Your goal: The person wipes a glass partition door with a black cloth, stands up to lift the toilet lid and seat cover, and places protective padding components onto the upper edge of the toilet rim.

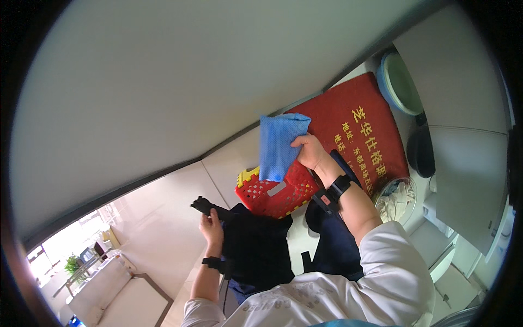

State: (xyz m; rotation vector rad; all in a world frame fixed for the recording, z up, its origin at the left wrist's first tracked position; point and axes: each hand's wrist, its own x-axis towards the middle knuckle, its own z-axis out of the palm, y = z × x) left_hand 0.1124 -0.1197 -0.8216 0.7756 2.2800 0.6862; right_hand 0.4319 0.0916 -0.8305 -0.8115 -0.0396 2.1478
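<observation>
My right hand (pixel 310 152) is closed on the edge of a folded blue cloth (pixel 282 144), which hangs in front of a large pale panel (pixel 163 82). The cloth has a fine textured weave. Lower and to the left, my left hand (pixel 211 228) has its fingers round a black fabric-like piece (pixel 204 205) with a ragged end. That piece runs toward the black cloth over my lap (pixel 256 240), and I cannot tell whether they are one thing. Just below the blue cloth is a red plastic stool-like object (pixel 275 201) with holes and yellow edges.
A red mat (pixel 348 114) with yellow lettering covers the floor ahead right. Beyond it stand a light green basin (pixel 402 82) and a black container (pixel 420 152). A clear bowl (pixel 396 200) of pale cloths is near my right arm. A framed board (pixel 139 300) is at lower left.
</observation>
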